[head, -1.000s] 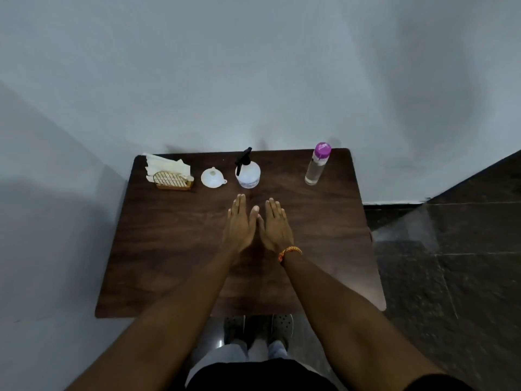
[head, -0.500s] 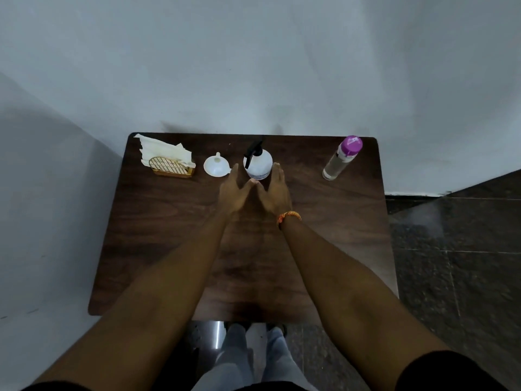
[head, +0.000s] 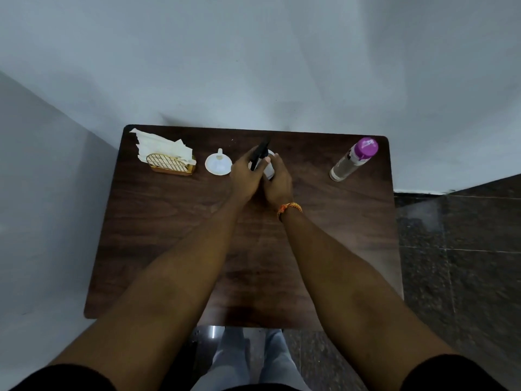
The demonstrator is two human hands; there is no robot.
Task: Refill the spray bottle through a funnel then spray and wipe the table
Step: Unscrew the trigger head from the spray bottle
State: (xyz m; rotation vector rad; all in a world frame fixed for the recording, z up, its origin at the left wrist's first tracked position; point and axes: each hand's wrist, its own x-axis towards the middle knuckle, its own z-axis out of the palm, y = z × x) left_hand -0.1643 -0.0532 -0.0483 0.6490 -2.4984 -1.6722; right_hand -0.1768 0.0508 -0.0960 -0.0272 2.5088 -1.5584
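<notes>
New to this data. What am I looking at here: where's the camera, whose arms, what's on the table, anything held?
There is no machine here: a person works with bare hands. The single picture comes from a wide-angle camera on the person's head, looking forward and down, so the arms reach in from the bottom edge. The left hand and the right hand are both closed around the spray bottle, which has a black trigger head, near the far side of the dark wooden table. Left of it lies a white funnel, spout up, then a gold wire holder of paper napkins. At the far right stands a clear bottle with a purple cap. The right wrist wears an orange band.
</notes>
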